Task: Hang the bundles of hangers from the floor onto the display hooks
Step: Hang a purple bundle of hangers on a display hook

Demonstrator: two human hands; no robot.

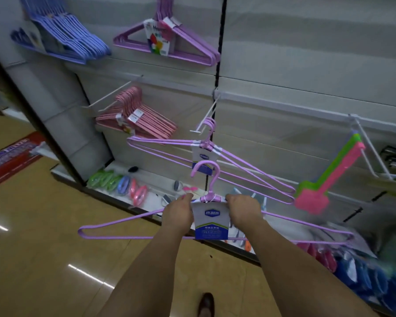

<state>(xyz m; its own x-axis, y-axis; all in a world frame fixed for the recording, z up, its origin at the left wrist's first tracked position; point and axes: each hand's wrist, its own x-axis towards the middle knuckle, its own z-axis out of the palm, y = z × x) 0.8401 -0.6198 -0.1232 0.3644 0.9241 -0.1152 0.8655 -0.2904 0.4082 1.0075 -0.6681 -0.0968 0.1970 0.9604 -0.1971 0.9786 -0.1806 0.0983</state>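
I hold a bundle of lilac hangers (114, 225) with a blue and white label up in front of the display wall. My left hand (177, 215) grips its left shoulder beside the label, and my right hand (244, 211) grips the right shoulder. Its hook points up, just below and in front of a white display hook (204, 123). Another lilac bundle (238, 165) hangs from that display hook.
Pink hangers (142, 121), purple hangers (188, 42) and blue hangers (69, 35) hang on other hooks to the left and above. Green and pink plastic tools (325, 179) hang at right. The low shelf (146, 202) holds small coloured items. A shoe (207, 304) stands on the tan floor.
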